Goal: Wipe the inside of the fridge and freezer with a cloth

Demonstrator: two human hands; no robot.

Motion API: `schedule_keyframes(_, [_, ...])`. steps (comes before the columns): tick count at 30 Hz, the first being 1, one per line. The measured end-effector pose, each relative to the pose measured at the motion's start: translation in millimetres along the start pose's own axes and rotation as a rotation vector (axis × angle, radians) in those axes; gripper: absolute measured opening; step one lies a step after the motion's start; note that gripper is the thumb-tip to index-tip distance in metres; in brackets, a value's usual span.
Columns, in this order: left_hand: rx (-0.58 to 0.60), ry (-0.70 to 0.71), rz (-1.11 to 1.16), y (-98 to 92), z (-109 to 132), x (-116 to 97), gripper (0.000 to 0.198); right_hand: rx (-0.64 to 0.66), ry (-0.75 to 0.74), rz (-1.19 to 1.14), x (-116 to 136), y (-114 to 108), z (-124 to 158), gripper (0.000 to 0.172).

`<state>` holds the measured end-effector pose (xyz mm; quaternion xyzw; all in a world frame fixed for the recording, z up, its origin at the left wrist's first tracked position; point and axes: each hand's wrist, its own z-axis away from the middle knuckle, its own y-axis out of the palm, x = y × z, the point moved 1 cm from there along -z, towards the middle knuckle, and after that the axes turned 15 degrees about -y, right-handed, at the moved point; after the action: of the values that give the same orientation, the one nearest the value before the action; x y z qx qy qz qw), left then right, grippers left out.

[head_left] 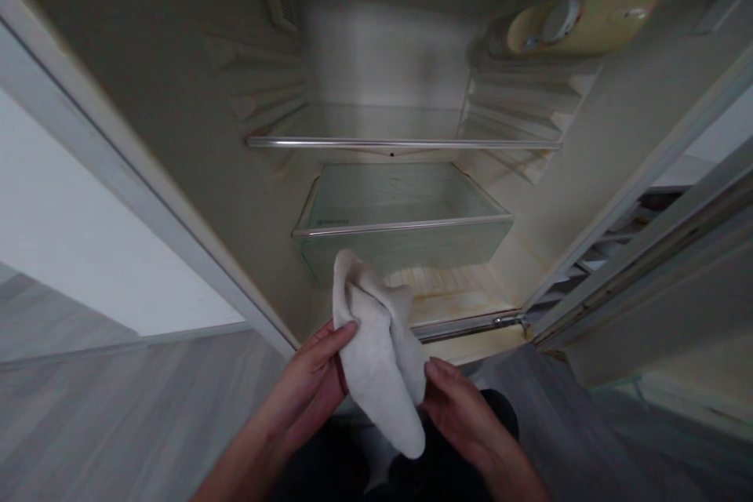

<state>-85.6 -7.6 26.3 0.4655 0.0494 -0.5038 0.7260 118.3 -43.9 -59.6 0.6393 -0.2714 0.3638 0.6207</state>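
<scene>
A crumpled white cloth [376, 353] hangs in front of the open fridge, held up between my two hands. My left hand [321, 376] pinches its left edge, thumb on top and the other fingers behind. At the cloth's right edge, my right hand [452, 400] grips it between thumb and fingers, with the fingertips partly hidden. One folded end of the cloth points up toward the fridge and another droops toward my legs. Beyond it is the fridge floor [452, 286], marked with yellowish-brown stains.
Inside the fridge are an upper glass shelf [376, 121] with a metal front trim and a lower glass shelf [405, 196] above a greenish clear drawer [412, 247]. A yellowed control housing [605, 16] with a dial sits upper right. The open door [664, 290] stands at right.
</scene>
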Motion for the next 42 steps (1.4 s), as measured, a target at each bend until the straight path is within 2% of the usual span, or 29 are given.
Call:
schedule_keyframes(4, [-0.098, 0.043, -0.073, -11.1, 1.1, 1.3, 0.045, -0.364, -0.244, 0.005, 33.9, -9.4, -17.3, 0.045])
schedule_keyframes(5, [-0.123, 0.053, -0.105, -14.7, 0.3, 2.3, 0.046, -0.43, -0.29, 0.052, 43.9, -11.2, -20.7, 0.05])
schedule_keyframes(7, [-0.174, 0.074, -0.19, -21.8, -1.9, 4.3, 0.047, -0.481, -0.351, 0.186, 63.1, -13.5, -25.3, 0.068])
schedule_keyframes(9, [-0.226, 0.107, -0.294, -28.3, -4.1, 5.8, 0.045, -0.464, -0.407, 0.341, 80.9, -14.9, -27.3, 0.088])
schedule_keyframes(10, [-0.249, 0.137, -0.34, -31.2, -5.1, 6.1, 0.043, -0.446, -0.431, 0.412, 88.9, -15.8, -27.9, 0.091])
schedule_keyframes(12, [-0.289, 0.222, -0.405, -36.4, -7.0, 6.3, 0.04, -0.409, -0.472, 0.542, 102.4, -18.8, -28.7, 0.082])
schedule_keyframes(14, [-0.321, 0.293, -0.426, -41.8, -9.3, 6.8, 0.047, -0.344, -0.469, 0.657, 111.3, -23.6, -29.3, 0.062])
schedule_keyframes(15, [-0.336, 0.32, -0.428, -44.9, -10.6, 7.3, 0.056, -0.303, -0.449, 0.697, 114.0, -26.5, -29.3, 0.055])
schedule_keyframes(17, [-0.347, 0.366, -0.431, -52.1, -13.1, 8.9, 0.084, -0.184, -0.347, 0.74, 116.0, -32.9, -28.2, 0.055])
schedule_keyframes(19, [-0.323, 0.429, -0.447, -59.8, -13.6, 9.8, 0.111, -0.021, -0.195, 0.736, 115.9, -39.0, -25.1, 0.069])
schedule_keyframes(20, [-0.304, 0.453, -0.495, -63.5, -12.7, 9.6, 0.116, 0.052, -0.148, 0.747, 116.1, -41.8, -23.0, 0.076])
schedule_keyframes(21, [-0.298, 0.463, -0.586, -66.7, -10.9, 8.8, 0.113, 0.108, -0.135, 0.798, 117.0, -44.5, -20.9, 0.08])
schedule_keyframes(22, [-0.315, 0.461, -0.714, -69.3, -8.2, 7.4, 0.1, 0.143, -0.158, 0.895, 118.4, -46.9, -19.0, 0.08])
schedule_keyframes(24, [-0.412, 0.455, -1.012, -72.4, -1.4, 3.0, 0.061, 0.163, -0.269, 1.195, 122.8, -50.6, -16.2, 0.073])
schedule_keyframes(26, [-0.505, 0.493, -1.227, -71.6, 5.6, -1.7, 0.035, 0.197, -0.357, 1.491, 127.7, -52.1, -14.9, 0.057])
schedule_keyframes(29, [-0.505, 0.644, -1.354, -64.0, 14.4, -5.4, 0.026, 0.298, -0.398, 1.645, 137.8, -50.6, -13.8, 0.026])
schedule_keyframes(32, [-0.504, 0.797, -1.366, -54.2, 24.0, -7.8, 0.018, 0.301, -0.508, 1.541, 154.7, -46.0, -10.0, 0.011])
schedule_keyframes(34, [-0.507, 0.825, -1.286, -48.5, 30.9, -11.5, 0.018, 0.245, -0.508, 1.331, 166.2, -43.3, -6.1, 0.015])
schedule_keyframes(36, [-0.426, 0.735, -1.134, -43.0, 34.2, -16.7, 0.022, 0.169, -0.381, 1.067, 172.5, -41.7, -3.7, 0.025])
schedule_keyframes(39, [-0.269, 0.496, -0.848, -33.2, 26.7, -22.8, 0.033, 0.013, -0.21, 0.753, 167.6, -41.0, -7.0, 0.035])
schedule_keyframes(42, [-0.279, 0.324, -0.567, -21.3, 7.0, -23.9, 0.043, -0.172, -0.167, 0.597, 148.9, -41.4, -20.2, 0.043])
